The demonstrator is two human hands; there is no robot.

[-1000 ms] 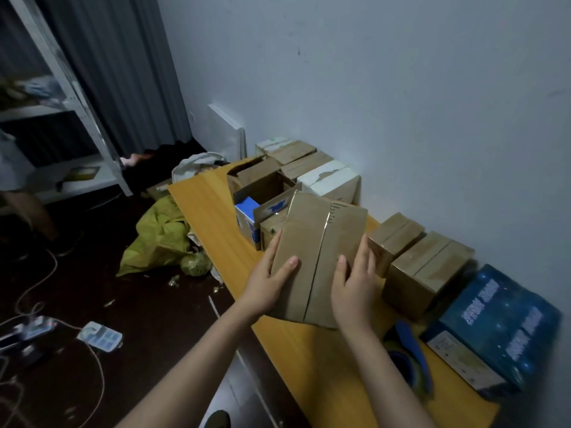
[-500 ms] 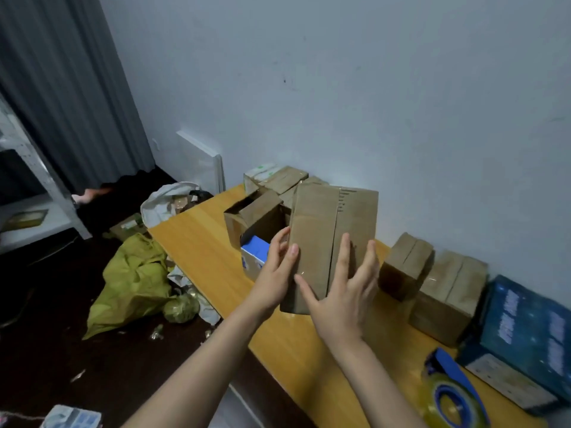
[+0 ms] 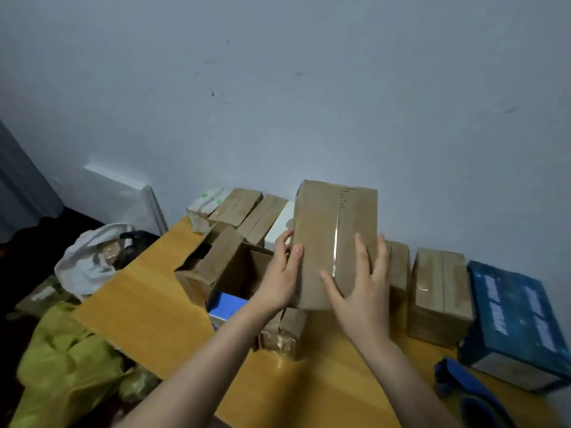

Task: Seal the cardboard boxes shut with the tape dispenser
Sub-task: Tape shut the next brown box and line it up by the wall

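Head view is showing me holding a cardboard box (image 3: 321, 236) up over the wooden table (image 3: 148, 307), its wide face turned toward me. My left hand (image 3: 278, 276) is gripping the box's left edge, with the thumb lying on the front face and the fingers wrapping behind it. My right hand (image 3: 361, 288) is pressing flat against the lower right of that face, fingers straight and spread wide, curling round nothing. A strip of clear tape (image 3: 335, 248) is running down the centre seam and catching the light.

The tape dispenser (image 3: 460, 378), blue, is lying on the table at the lower right, well apart from both hands and near a dark blue carton (image 3: 519, 319). Below the raised box, a small taped box (image 3: 284, 335) is sitting on the table. Just left of it, an open box (image 3: 216, 267) is standing with its flaps up and a blue item (image 3: 227, 304) showing inside. A taped box (image 3: 441, 291) is standing against the wall between my right hand and the carton, and a row of boxes (image 3: 238, 205) is lining the wall at the far end. A yellow bag (image 3: 61, 366) is lying on the floor left of the table.
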